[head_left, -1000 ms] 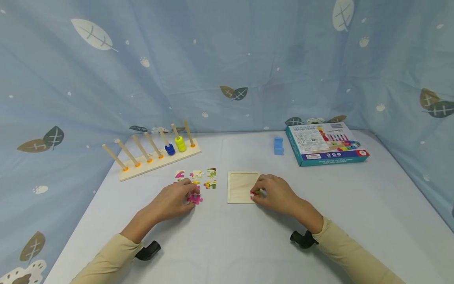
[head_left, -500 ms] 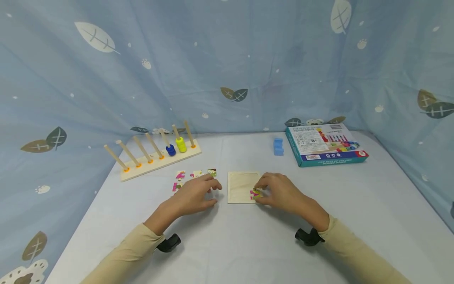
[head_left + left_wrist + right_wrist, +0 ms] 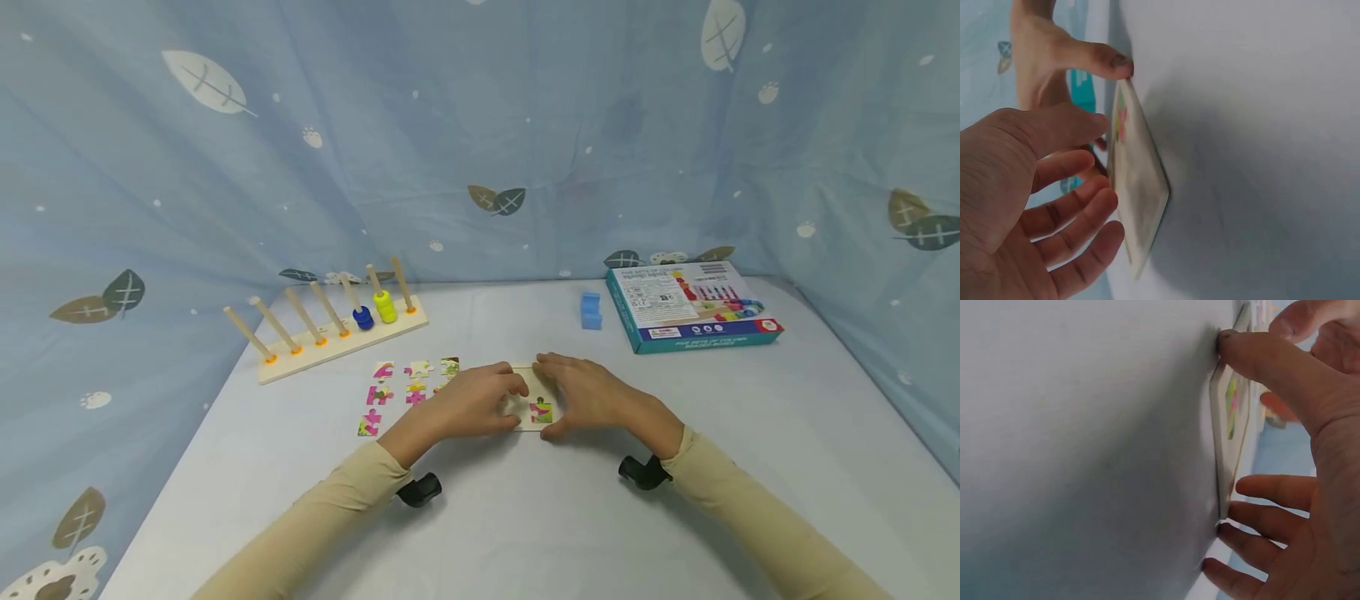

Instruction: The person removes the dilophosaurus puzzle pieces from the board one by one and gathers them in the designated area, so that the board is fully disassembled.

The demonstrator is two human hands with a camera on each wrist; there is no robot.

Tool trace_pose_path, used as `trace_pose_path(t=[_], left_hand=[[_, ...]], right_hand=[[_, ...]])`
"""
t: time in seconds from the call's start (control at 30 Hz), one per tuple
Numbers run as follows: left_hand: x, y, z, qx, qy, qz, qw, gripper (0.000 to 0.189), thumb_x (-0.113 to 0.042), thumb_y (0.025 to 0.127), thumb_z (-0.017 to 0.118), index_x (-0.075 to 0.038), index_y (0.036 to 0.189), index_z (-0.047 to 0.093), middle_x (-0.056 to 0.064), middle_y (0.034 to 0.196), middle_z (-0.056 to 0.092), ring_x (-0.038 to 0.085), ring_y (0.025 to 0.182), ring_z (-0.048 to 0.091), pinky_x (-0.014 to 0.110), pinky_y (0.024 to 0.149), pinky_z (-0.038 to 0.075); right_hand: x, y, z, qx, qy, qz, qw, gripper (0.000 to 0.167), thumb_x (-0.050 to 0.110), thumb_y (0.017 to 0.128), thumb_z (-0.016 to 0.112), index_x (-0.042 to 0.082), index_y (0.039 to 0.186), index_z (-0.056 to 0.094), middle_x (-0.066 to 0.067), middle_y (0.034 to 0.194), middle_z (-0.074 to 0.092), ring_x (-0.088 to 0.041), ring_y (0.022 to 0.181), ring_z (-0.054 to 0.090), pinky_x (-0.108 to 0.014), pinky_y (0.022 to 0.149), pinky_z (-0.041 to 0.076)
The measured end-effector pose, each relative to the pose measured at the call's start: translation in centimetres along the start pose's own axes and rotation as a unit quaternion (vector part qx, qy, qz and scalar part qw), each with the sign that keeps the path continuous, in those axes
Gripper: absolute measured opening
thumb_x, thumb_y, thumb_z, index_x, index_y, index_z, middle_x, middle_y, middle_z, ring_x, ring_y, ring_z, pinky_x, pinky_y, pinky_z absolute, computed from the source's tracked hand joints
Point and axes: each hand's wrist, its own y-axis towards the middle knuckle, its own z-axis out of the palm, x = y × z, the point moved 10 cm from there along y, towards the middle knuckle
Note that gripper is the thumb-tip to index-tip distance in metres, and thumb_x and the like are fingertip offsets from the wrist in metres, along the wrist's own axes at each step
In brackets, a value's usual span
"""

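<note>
A shallow square wooden puzzle tray (image 3: 531, 385) lies between my hands in the head view, its left part covered by my left hand. One pink and green jigsaw piece (image 3: 542, 412) sits in its near right corner. My left hand (image 3: 471, 403) hovers over the tray with loosely bent fingers and nothing in them; the left wrist view shows its thumb (image 3: 1088, 125) near the piece. My right hand (image 3: 594, 397) spans the tray's right side. Its thumb (image 3: 1254, 353) touches the near corner in the right wrist view, and its extended fingers (image 3: 1275, 490) reach the far corner.
Several loose jigsaw pieces (image 3: 379, 394) lie left of the tray, some hidden by my left hand. Behind them stands a wooden peg board (image 3: 330, 350) with blue and yellow rings. A light-blue block (image 3: 591, 312) and a flat toy box (image 3: 693, 308) are at the back right.
My left hand has moved right from the loose pieces to over the tray. My right hand has let go of the jigsaw piece in the tray's corner and spread along the tray's side.
</note>
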Motion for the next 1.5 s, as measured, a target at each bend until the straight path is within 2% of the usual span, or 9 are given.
trace_pose_path(t=[0.13,0.23,0.37,0.57,0.73,0.93,1.17,1.33,1.5], left_hand=[[-0.2,1.0,0.9,0.009,0.000,0.000,1.0000,0.032,-0.030,0.085,0.077,-0.018,0.114,0.071,-0.006,0.103,0.060,0.007,0.086,0.055,0.027,0.075,0.048],[-0.5,1.4,1.1,0.008,-0.005,0.002,1.0000,0.034,-0.031,0.085,0.077,-0.019,0.115,0.071,-0.006,0.103,0.060,0.008,0.086,0.054,0.027,0.075,0.047],[-0.9,1.6,1.1,0.012,0.000,0.009,0.9999,0.036,-0.032,0.083,0.080,-0.018,0.115,0.071,-0.005,0.104,0.059,0.010,0.088,0.054,0.029,0.077,0.047],[-1.5,1.8,0.9,0.010,-0.003,0.036,0.9993,0.030,-0.025,0.082,0.082,-0.018,0.109,0.073,-0.008,0.108,0.063,0.007,0.098,0.057,0.028,0.087,0.047],[-1.7,1.9,0.9,0.015,-0.015,0.035,0.9992,0.030,-0.023,0.082,0.082,-0.018,0.110,0.073,-0.006,0.110,0.063,0.007,0.093,0.057,0.026,0.083,0.047],[-1.6,1.8,1.1,0.013,-0.018,0.024,0.9995,0.031,-0.025,0.082,0.083,-0.019,0.112,0.074,-0.003,0.110,0.058,0.008,0.091,0.054,0.024,0.078,0.047],[-2.2,1.8,1.0,-0.010,-0.002,0.049,0.9988,0.031,-0.026,0.083,0.081,-0.020,0.112,0.073,-0.001,0.121,0.057,0.010,0.101,0.057,0.027,0.086,0.048],[-2.2,1.4,0.0,-0.026,0.002,0.055,0.9981,0.034,-0.024,0.081,0.079,-0.018,0.114,0.075,-0.003,0.113,0.057,0.009,0.093,0.057,0.025,0.081,0.049],[-0.8,-0.3,-1.4,-0.038,-0.011,0.035,0.9986,0.034,-0.020,0.082,0.075,-0.017,0.115,0.074,-0.004,0.112,0.057,0.010,0.091,0.058,0.026,0.080,0.049]], right_hand=[[0.1,-0.5,-0.1,-0.012,0.003,-0.009,0.9999,0.102,0.055,0.068,0.086,0.001,0.146,0.048,-0.015,0.153,0.042,-0.034,0.141,0.038,-0.053,0.110,0.034],[0.1,-0.8,-0.1,-0.026,0.010,-0.015,0.9995,0.097,0.055,0.071,0.084,0.004,0.146,0.050,-0.013,0.153,0.042,-0.033,0.140,0.040,-0.054,0.109,0.035],[0.2,-0.9,0.1,-0.039,0.030,-0.027,0.9984,0.094,0.055,0.072,0.083,0.008,0.147,0.050,-0.010,0.154,0.043,-0.032,0.138,0.044,-0.056,0.106,0.037],[0.1,-0.8,0.1,-0.050,0.039,-0.032,0.9975,0.101,0.056,0.071,0.084,0.009,0.150,0.044,-0.008,0.152,0.045,-0.029,0.135,0.047,-0.054,0.105,0.039],[0.0,-0.8,0.2,-0.041,0.051,-0.023,0.9976,0.101,0.054,0.071,0.085,0.010,0.151,0.043,-0.008,0.154,0.043,-0.030,0.136,0.046,-0.054,0.106,0.038],[0.0,-0.8,0.3,-0.032,0.068,-0.019,0.9970,0.098,0.051,0.071,0.086,0.012,0.151,0.043,-0.010,0.155,0.041,-0.032,0.138,0.043,-0.054,0.107,0.037],[-0.3,-1.0,0.4,-0.028,0.070,-0.013,0.9971,0.094,0.050,0.072,0.086,0.018,0.150,0.045,-0.010,0.156,0.039,-0.035,0.138,0.042,-0.057,0.106,0.036],[-0.7,-1.2,0.2,-0.025,0.064,-0.001,0.9976,0.096,0.049,0.072,0.087,0.010,0.149,0.046,-0.011,0.155,0.041,-0.034,0.138,0.042,-0.057,0.107,0.036],[-1.1,-1.2,0.3,-0.012,0.050,0.009,0.9986,0.099,0.053,0.071,0.086,0.005,0.148,0.047,-0.011,0.156,0.040,-0.034,0.139,0.041,-0.055,0.107,0.036]])
